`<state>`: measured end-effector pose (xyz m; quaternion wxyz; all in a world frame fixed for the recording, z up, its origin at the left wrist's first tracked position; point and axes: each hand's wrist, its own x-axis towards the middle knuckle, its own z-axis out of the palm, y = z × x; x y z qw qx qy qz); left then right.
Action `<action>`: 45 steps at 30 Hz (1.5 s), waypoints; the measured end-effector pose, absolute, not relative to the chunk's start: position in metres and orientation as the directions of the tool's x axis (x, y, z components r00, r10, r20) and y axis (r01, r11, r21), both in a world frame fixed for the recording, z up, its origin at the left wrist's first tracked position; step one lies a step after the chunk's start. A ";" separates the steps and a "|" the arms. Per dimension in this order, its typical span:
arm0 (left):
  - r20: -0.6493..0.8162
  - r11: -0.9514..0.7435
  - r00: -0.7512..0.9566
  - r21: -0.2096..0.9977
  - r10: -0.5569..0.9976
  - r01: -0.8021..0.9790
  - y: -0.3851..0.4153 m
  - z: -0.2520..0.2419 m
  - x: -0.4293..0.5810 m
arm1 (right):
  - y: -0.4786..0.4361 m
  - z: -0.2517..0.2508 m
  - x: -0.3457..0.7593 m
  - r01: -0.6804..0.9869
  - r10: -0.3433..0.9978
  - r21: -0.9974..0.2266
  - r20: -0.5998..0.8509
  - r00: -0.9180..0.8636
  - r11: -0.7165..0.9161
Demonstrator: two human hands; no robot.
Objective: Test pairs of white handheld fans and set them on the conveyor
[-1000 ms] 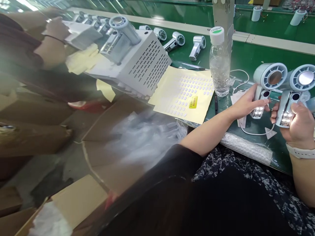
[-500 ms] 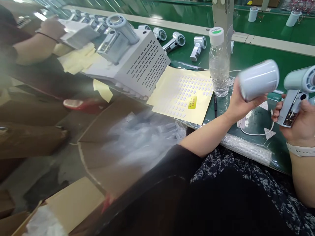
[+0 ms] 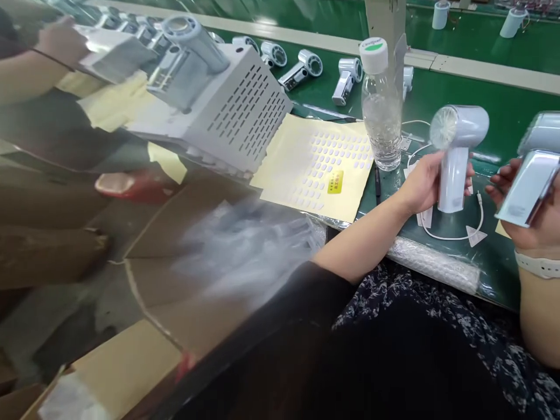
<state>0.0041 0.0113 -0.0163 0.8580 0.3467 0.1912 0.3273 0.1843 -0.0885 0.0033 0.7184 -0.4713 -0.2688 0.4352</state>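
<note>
My left hand (image 3: 422, 184) grips the handle of a white handheld fan (image 3: 455, 151), held upright with its round head turned to the left. My right hand (image 3: 531, 219) holds a second pale fan (image 3: 534, 175) at the right edge, tilted, its head partly cut off by the frame. Both are held over the green work surface (image 3: 441, 99), just above a white cable (image 3: 455, 236).
A clear water bottle (image 3: 380, 111) stands left of my left hand. A yellow sticker sheet (image 3: 315, 166) lies beside a white perforated box (image 3: 227, 111). More fans (image 3: 301, 69) lie on the belt. A co-worker's arm (image 3: 30, 64) is at far left. Cardboard boxes (image 3: 126, 361) sit below.
Both fans have been rotated in my hands: first facing me with lit panels, then tipped sideways, now the left one stands upright with its back to me.
</note>
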 end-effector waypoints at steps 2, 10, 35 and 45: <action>-0.141 0.622 0.767 0.683 0.626 -0.383 0.009 -0.008 0.002 | -0.092 0.002 0.179 -0.352 0.921 -0.928 -0.025 0.390 0.124; -0.125 0.620 0.829 0.725 0.545 -0.299 0.005 -0.003 -0.001 | -0.106 0.020 0.157 -0.303 0.956 -0.941 0.062 0.288 0.152; 0.019 0.302 0.706 0.895 0.708 -0.328 0.019 -0.039 0.011 | -0.084 0.001 0.172 -0.515 0.782 -0.857 -0.298 0.547 0.033; -0.141 0.505 0.665 0.768 0.733 -0.394 0.027 -0.041 0.012 | -0.077 -0.018 0.185 -0.479 0.815 -0.877 -0.290 0.503 -0.016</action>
